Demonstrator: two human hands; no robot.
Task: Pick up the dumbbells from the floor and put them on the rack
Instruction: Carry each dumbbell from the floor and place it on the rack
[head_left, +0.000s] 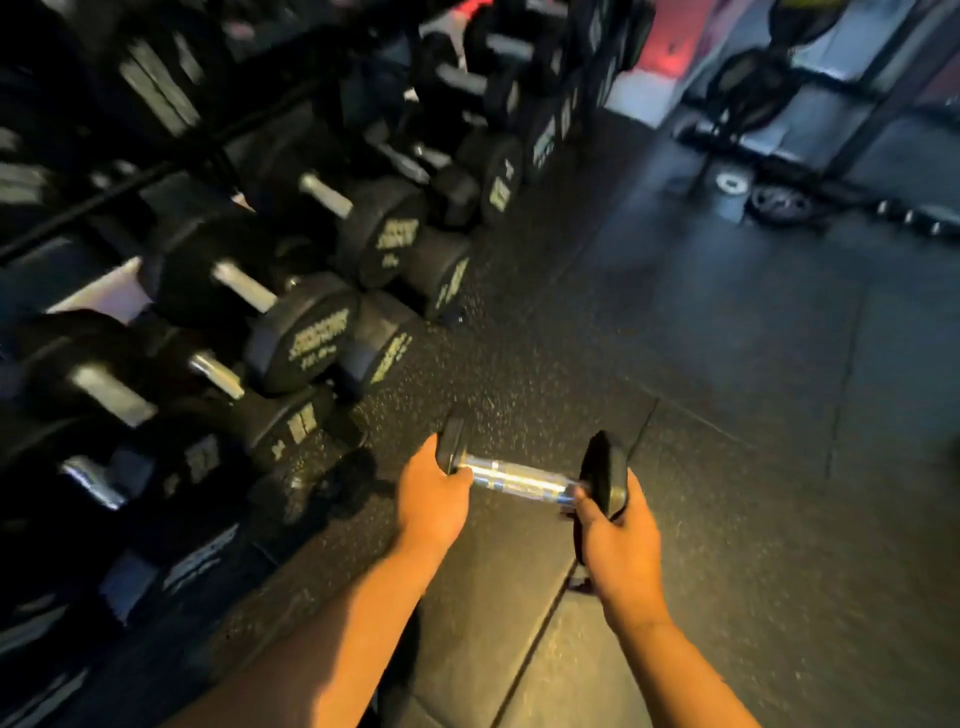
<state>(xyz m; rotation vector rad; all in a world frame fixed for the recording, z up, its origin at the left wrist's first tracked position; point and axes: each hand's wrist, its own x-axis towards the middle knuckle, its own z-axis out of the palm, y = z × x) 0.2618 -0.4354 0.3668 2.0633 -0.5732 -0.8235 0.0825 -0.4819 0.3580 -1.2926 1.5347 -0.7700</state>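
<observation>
Both hands carry one small dumbbell above the floor, beside the rack.

The left hand cups one black end of the dumbbell and the right hand wraps around the other end, so its chrome handle lies bare between them, level and clear of the speckled rubber floor. Left of the dumbbell, the rack runs away from the camera, loaded with larger black dumbbells, blurred. Far beyond the dumbbell, to its right, weight plates lie on the floor.
</observation>
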